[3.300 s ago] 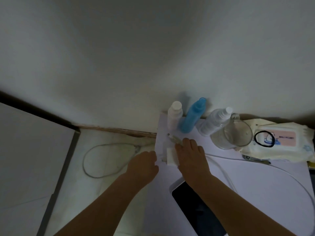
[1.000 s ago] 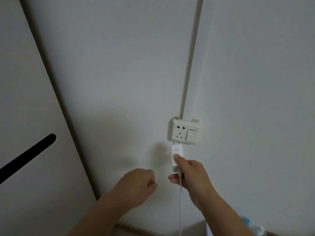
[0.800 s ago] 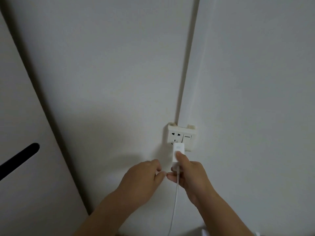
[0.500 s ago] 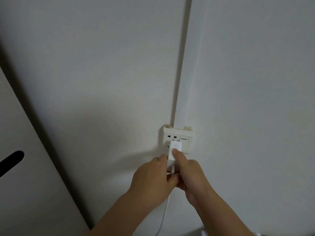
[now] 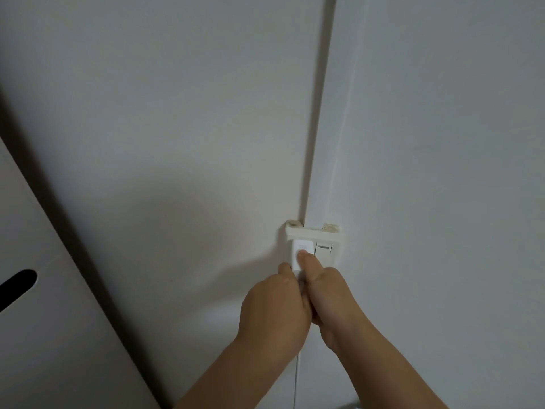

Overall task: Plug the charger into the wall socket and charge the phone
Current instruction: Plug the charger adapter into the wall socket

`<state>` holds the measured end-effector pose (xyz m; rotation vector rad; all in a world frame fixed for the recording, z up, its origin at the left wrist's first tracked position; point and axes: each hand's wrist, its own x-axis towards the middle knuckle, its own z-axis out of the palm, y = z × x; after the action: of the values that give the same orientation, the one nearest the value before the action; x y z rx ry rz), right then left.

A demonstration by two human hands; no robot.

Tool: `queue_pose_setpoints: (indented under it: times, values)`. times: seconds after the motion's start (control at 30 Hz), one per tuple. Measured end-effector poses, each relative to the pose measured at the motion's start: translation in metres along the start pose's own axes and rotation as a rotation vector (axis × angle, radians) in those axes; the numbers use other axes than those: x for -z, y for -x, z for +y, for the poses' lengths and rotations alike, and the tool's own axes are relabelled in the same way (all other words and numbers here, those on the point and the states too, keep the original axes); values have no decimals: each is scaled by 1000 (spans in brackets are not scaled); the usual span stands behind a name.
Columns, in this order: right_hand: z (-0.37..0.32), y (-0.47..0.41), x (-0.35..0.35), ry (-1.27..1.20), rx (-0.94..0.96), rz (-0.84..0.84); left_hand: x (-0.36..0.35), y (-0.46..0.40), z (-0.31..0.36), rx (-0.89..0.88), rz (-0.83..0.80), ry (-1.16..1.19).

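Note:
A white wall socket [image 5: 326, 235] with a rocker switch [image 5: 323, 250] on its right half is mounted low on the white wall. The white charger [image 5: 300, 250] sits flat against the socket's left half and covers its holes. My right hand [image 5: 327, 293] grips the charger, thumb pressed on its face. My left hand [image 5: 275, 308] holds it from the left side and below. A thin white cable [image 5: 295, 379] hangs straight down from under my hands. The phone is out of view.
A vertical cable duct [image 5: 320, 113] runs up the wall from the socket. A pale cabinet panel [image 5: 38, 290] with a dark slot handle [image 5: 17, 286] stands at the left, a dark gap between it and the wall.
The charger has gone up from below the socket onto its left half, where it now hides the holes. My left hand came in and joined my right hand on the charger.

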<state>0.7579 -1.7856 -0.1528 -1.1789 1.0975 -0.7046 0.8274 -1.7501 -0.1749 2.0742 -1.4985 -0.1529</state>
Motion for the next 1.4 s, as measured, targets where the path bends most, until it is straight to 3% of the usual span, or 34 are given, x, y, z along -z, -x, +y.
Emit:
queue_pose_setpoints:
  times: [0.4, 0.57, 0.83, 1.17, 1.4]
  values:
    - [6, -9, -1, -47, 29, -4, -5, -4, -7, -38, -41, 19]
    - [2, -9, 1, -2, 14, -36, -4, -3, -11, -120, 28, 72]
    - [-8, -8, 12, -1, -85, -125, 7, -9, -23, -193, -101, 376]
    - [0, -12, 5, -80, -66, -73, -1, -10, -25, -167, -55, 422]
    - [-4, -21, 3, -160, -114, -51, 5, -21, -22, -49, -80, 509]
